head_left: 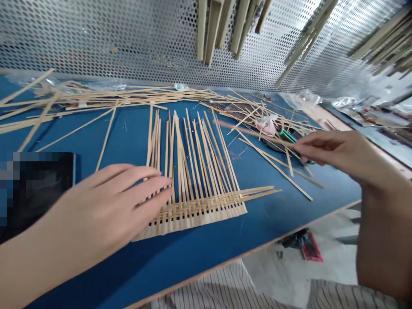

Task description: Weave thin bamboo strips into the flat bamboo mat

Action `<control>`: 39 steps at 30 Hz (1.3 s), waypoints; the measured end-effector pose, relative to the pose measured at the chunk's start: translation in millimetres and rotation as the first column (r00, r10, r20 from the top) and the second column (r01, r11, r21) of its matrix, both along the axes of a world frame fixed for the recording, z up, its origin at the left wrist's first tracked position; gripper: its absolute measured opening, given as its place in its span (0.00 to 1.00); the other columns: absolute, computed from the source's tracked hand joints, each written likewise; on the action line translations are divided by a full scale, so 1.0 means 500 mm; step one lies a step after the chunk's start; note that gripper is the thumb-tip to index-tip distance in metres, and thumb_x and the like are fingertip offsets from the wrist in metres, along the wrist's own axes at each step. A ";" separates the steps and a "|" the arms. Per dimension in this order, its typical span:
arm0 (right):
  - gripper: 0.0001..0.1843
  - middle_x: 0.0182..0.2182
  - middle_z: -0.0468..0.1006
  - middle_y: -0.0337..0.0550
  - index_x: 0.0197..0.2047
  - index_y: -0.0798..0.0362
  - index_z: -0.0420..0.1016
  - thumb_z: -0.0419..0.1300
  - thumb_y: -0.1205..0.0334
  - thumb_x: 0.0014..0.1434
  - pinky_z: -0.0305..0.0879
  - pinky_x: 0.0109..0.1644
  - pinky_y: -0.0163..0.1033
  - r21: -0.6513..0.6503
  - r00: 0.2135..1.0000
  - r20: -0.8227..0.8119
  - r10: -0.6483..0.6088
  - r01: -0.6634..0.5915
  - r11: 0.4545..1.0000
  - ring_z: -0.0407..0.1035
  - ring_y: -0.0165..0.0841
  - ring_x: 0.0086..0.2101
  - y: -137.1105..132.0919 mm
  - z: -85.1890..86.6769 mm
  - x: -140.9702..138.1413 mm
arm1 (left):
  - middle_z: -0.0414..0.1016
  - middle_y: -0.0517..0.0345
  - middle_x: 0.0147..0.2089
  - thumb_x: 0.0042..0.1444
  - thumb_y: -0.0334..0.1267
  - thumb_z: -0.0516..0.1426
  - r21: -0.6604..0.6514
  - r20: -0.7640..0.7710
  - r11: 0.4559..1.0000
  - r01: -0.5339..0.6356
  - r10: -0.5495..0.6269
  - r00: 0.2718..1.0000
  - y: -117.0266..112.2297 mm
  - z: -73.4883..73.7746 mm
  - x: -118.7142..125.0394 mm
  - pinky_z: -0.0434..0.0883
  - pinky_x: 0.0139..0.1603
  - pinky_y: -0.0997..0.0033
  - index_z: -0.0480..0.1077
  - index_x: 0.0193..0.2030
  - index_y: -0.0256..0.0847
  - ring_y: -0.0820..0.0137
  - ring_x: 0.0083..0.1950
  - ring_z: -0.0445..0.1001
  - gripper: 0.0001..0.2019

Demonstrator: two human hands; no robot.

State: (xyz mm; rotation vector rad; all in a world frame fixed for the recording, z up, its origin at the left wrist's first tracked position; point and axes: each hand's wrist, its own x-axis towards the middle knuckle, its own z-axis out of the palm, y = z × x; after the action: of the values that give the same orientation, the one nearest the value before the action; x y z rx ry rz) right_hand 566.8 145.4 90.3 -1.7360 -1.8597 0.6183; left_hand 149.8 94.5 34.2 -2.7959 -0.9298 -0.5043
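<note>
A partly woven mat of thin bamboo strips lies on the blue table, its long upright strips fanned away from me. Two or so cross strips stick out past its right edge. My left hand rests flat over the mat's left side, fingers stretched out and a little apart, hiding that corner. To the right, above the table, my right hand pinches the end of a single bamboo strip between thumb and fingers. That strip points left toward the far ends of the upright strips and looks slightly blurred.
Loose bamboo strips lie heaped along the back of the table. A dark flat device, partly pixelated, sits at left. A green-handled tool and crumpled plastic lie near my right hand. Behind stands a perforated metal panel.
</note>
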 end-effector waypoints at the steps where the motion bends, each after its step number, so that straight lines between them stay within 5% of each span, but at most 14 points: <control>1: 0.17 0.19 0.72 0.37 0.35 0.52 0.78 0.66 0.48 0.47 0.51 0.19 0.31 -0.079 0.999 0.030 0.021 -0.019 0.997 0.60 0.24 0.19 0.004 -0.009 0.020 | 0.76 0.52 0.48 0.62 0.28 0.43 0.051 -0.082 0.996 0.073 -0.069 0.994 0.019 0.013 0.037 0.60 0.53 0.57 0.73 0.45 0.38 0.58 0.53 0.67 0.17; 6: 0.21 0.17 0.73 0.39 0.40 0.52 0.80 0.65 0.47 0.48 0.52 0.19 0.34 -0.312 0.997 0.017 0.077 -0.068 0.948 0.60 0.26 0.18 0.009 -0.043 0.117 | 0.76 0.56 0.46 0.61 0.24 0.45 -0.052 -0.166 0.970 0.236 -0.242 0.956 0.112 0.028 0.172 0.64 0.48 0.61 0.71 0.44 0.37 0.62 0.48 0.69 0.15; 13: 0.19 0.15 0.68 0.38 0.39 0.48 0.82 0.64 0.46 0.49 0.53 0.20 0.36 -0.518 0.994 -0.034 0.102 -0.105 0.849 0.56 0.25 0.17 -0.011 -0.085 0.204 | 0.76 0.53 0.42 0.65 0.32 0.48 -0.193 -0.154 0.933 0.302 -0.333 0.930 0.197 0.001 0.277 0.64 0.46 0.64 0.71 0.40 0.36 0.65 0.46 0.71 0.11; 23: 0.22 0.21 0.76 0.44 0.41 0.52 0.81 0.64 0.46 0.49 0.60 0.22 0.34 -0.581 0.982 -0.039 0.185 -0.173 0.795 0.64 0.28 0.21 0.038 -0.104 0.172 | 0.75 0.57 0.39 0.60 0.29 0.53 -0.253 -0.241 0.846 0.470 -0.526 0.816 0.249 -0.017 0.323 0.61 0.45 0.69 0.70 0.35 0.39 0.70 0.41 0.70 0.06; 28: 0.20 0.25 0.78 0.46 0.41 0.52 0.82 0.64 0.48 0.49 0.58 0.22 0.32 -0.587 0.969 -0.060 0.239 -0.228 0.777 0.65 0.27 0.22 0.072 -0.107 0.165 | 0.73 0.57 0.37 0.54 0.23 0.52 -0.266 -0.268 0.848 0.459 -0.523 0.809 0.255 -0.016 0.339 0.59 0.44 0.68 0.68 0.34 0.39 0.69 0.39 0.69 0.08; 33: 0.18 0.21 0.76 0.42 0.39 0.53 0.82 0.64 0.49 0.49 0.52 0.19 0.30 -0.551 0.961 -0.107 0.256 -0.272 0.789 0.62 0.25 0.20 0.086 -0.121 0.148 | 0.72 0.56 0.33 0.59 0.23 0.45 -0.232 -0.290 0.857 0.460 -0.512 0.808 0.253 -0.016 0.342 0.58 0.45 0.65 0.67 0.33 0.39 0.69 0.35 0.67 0.13; 39: 0.16 0.18 0.73 0.40 0.38 0.54 0.82 0.65 0.52 0.49 0.56 0.19 0.30 -0.520 0.949 -0.198 0.246 -0.314 0.795 0.60 0.24 0.18 0.079 -0.135 0.150 | 0.74 0.56 0.34 0.62 0.26 0.42 -0.161 -0.308 0.862 0.481 -0.507 0.805 0.258 -0.027 0.341 0.58 0.44 0.66 0.69 0.33 0.40 0.69 0.34 0.68 0.16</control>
State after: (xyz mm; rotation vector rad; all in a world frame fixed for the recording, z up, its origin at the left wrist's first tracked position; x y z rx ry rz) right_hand 641.8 184.9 23.0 -1.6960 -1.9949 1.4670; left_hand 320.1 223.7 20.9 -3.0444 -0.1379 -0.0211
